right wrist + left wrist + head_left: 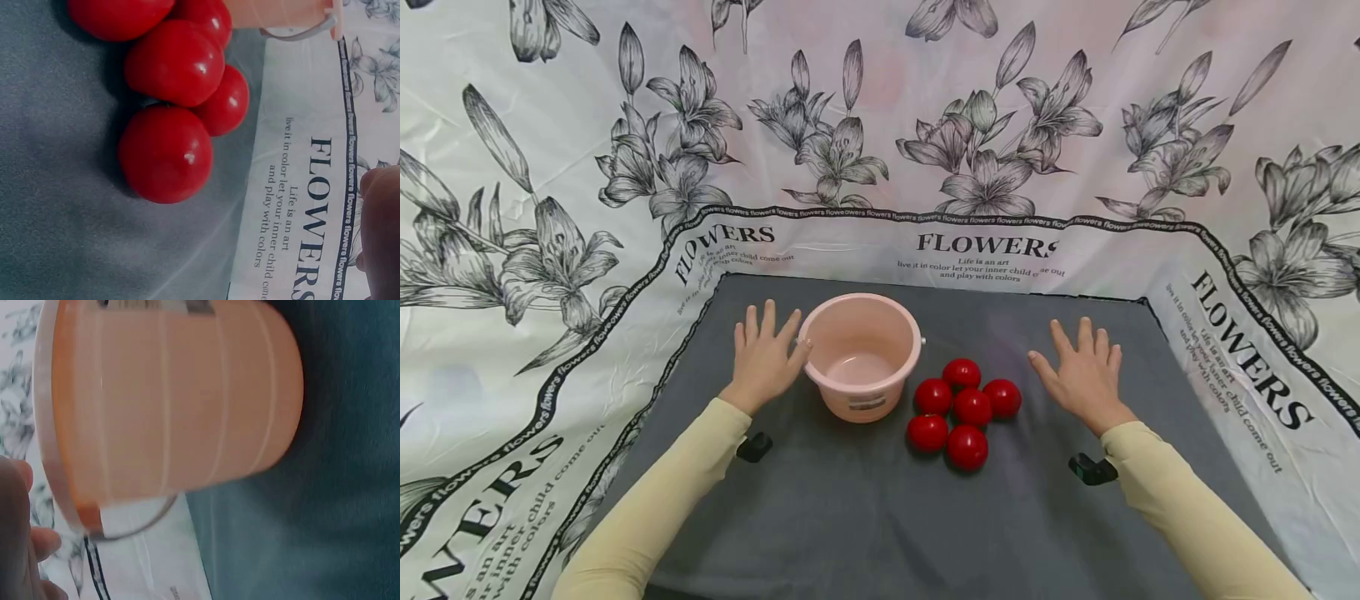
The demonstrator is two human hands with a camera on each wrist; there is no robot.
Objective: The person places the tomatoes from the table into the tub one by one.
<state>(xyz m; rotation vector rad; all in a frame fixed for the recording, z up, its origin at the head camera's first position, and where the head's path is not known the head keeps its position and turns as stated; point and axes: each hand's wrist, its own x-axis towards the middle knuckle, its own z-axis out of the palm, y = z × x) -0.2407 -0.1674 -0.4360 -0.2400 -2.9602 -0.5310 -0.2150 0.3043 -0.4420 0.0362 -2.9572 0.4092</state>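
A pale pink plastic bucket [842, 396] stands upright on the dark grey cloth, its inside bare in the head view. Beside its left rim is my left hand [763, 358], fingers spread and straight; whether the thumb touches the rim I cannot tell. In the left wrist view the bucket's ribbed wall [187, 406] fills much of the picture, with a thin handle hanging. Several glossy red tomatoes [972, 408] lie clustered right of the bucket. Further right, my right hand [1084, 379] is spread out, holding nothing and apart from the tomatoes [165, 153].
Grey cloth [820, 517] covers the work surface. White sheeting printed with flowers and lettering [985, 242] borders it at the back and both sides. Small dark wrist devices [1092, 469] show under both wrists.
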